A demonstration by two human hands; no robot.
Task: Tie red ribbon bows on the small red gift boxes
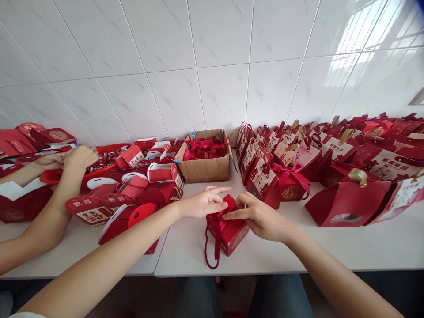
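Note:
On the white table in front of me stands a small red gift box [236, 236] with a gold emblem on its side. A dark red satin ribbon [218, 234] is gathered at its top, one tail hanging down the near side. My left hand [202, 202] pinches the ribbon at the left of the knot, its upper fingers stretched out. From the right, my right hand [261, 216] has its thumb and index finger closed on the ribbon too. A twisted red cord handle [212, 265] droops from the box onto the table. The knot itself is partly hidden by my fingers.
Behind the box, a cardboard carton [207, 171] holds cut red ribbons [207, 148]. Several finished red boxes [265, 181] crowd the right side. Open red boxes [99, 207] lie left, where another person's hands [79, 157] work over a red basin [109, 165]. A tiled wall [172, 97] backs the table.

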